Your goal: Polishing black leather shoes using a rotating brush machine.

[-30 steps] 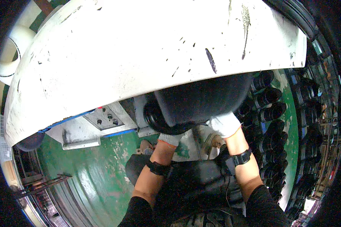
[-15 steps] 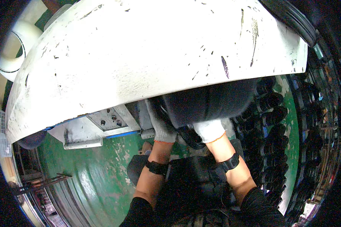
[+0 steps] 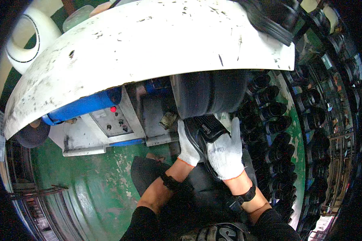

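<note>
Between my gloved hands is a black shoe [image 3: 207, 127] with a textured upper and pale lettering. My left hand [image 3: 188, 148], in a white knit glove with an orange cuff, grips the shoe's left side. On the other side, my right hand [image 3: 226, 157] lies over the shoe in a matching glove, its thumb or finger extended upward at the right. Just beyond the shoe is a wide dark roller [image 3: 211, 93], blurred as if turning. Whether the shoe touches it I cannot tell. The hands' undersides are hidden.
A white, black-scuffed machine hood [image 3: 149, 48] arches over the roller. Left of it are a blue cylinder [image 3: 88, 105] and a control panel [image 3: 116, 120] with a red button. Several black shoes [image 3: 275, 124] stand in rows at right. Another shoe [image 3: 273, 18] lies atop the hood.
My hands have come out from beneath the roller, and the shoe now shows between them. The view has shifted, revealing more of the blue cylinder and panel.
</note>
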